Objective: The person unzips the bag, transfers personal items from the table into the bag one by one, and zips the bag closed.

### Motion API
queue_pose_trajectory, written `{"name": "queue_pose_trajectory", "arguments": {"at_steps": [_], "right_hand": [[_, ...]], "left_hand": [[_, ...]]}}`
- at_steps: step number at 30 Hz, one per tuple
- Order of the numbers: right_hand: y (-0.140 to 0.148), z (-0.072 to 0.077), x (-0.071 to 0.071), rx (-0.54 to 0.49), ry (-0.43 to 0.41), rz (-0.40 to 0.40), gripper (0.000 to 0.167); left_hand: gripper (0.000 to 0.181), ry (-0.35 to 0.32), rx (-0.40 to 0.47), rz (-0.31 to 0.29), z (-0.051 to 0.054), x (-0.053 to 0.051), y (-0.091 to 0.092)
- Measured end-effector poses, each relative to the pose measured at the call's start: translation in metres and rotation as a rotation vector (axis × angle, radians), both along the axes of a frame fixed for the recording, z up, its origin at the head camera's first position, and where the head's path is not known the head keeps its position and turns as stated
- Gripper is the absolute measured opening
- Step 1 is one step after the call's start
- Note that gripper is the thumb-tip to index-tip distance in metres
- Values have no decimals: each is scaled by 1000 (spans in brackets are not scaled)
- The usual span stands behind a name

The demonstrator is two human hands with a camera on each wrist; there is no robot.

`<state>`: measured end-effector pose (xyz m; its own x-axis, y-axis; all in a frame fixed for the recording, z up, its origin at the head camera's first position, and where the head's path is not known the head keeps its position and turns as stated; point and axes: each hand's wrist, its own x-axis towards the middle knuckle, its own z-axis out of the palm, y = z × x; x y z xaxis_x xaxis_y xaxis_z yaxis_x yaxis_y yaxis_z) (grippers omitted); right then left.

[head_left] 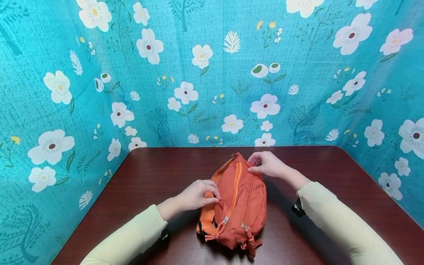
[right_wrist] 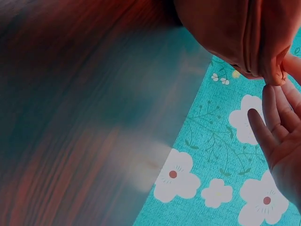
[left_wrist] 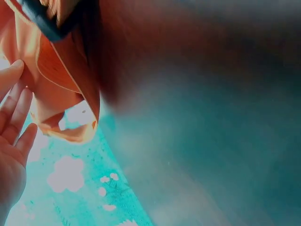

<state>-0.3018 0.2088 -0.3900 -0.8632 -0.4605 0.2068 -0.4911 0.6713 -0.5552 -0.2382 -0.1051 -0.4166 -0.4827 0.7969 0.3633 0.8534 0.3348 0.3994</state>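
Observation:
An orange-red fabric bag (head_left: pixel 253 200) stands tilted on the dark wooden table, in the middle of the head view. A bright orange zipper (head_left: pixel 237 180) runs down its face, with a metal pull and cord near the bottom. My left hand (head_left: pixel 198 194) pinches the fabric at the bag's left side, beside the orange strap (head_left: pixel 207 215). At the upper right corner, my right hand (head_left: pixel 269 164) pinches the cloth between thumb and fingers. The right wrist view shows that pinched fold (right_wrist: pixel 277 73) close up. A dark buckle (left_wrist: pixel 51 28) hangs on the strap in the left wrist view.
The brown table (head_left: pixel 159 169) has rounded far corners. A turquoise flowered cloth (head_left: pixel 212 73) hangs behind it and along both sides. Dark devices (head_left: pixel 298 208) are worn under the wrists of the pale sleeves.

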Motion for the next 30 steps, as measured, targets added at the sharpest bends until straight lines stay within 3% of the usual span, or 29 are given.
{"name": "queue_pose_trajectory", "arguments": {"at_steps": [12,18,24,30], "right_hand": [[20,-5,14,-26,57,-107,23],[25,-9,25,-79,74,-164,25],[26,-14,33,-107,82,-211,27],[27,-15,34,-104,107,-216,25]], "left_hand": [[6,-48,-51,110,1,-39,1],[6,-57,-59,129,3,-55,3],[8,-141,-11,121,11,-51,-2],[20,-186,54,126,25,-29,-20]]}}
